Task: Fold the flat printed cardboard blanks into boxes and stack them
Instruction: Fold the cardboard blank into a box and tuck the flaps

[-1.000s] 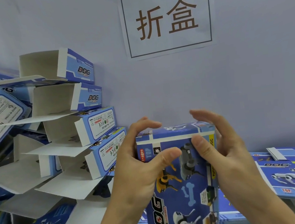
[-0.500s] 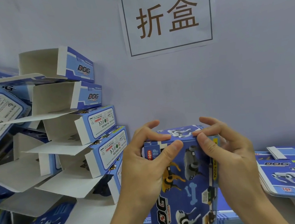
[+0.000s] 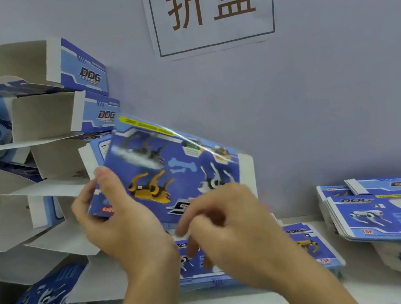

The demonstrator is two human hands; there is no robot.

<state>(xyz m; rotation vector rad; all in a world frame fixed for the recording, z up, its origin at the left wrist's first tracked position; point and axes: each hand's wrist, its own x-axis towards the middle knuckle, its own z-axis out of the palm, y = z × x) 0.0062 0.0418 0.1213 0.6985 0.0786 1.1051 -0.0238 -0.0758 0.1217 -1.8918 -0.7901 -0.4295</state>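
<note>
A folded blue printed box [image 3: 171, 170] with robot dog pictures lies tilted on its side in mid-air, its left end close to the leaning stack of folded boxes [image 3: 47, 114]. My left hand [image 3: 116, 211] grips the box at its lower left end, thumb on the printed face. Just below the box's lower edge is my right hand [image 3: 233, 225], blurred, with fingers loosely curled and nothing in them. A white flap shows at the box's right end.
One pile of flat blanks [image 3: 312, 246] lies on the white table [image 3: 236, 302] under my hands, and a thicker pile of blanks [image 3: 381, 213] sits at the right. More boxes lie at lower left. A paper sign [image 3: 211, 10] hangs on the wall.
The box stood upright with both hands pressing its top end shut. It has now swung onto its side toward the left stack, held by my left hand alone; my right hand has dropped away.
</note>
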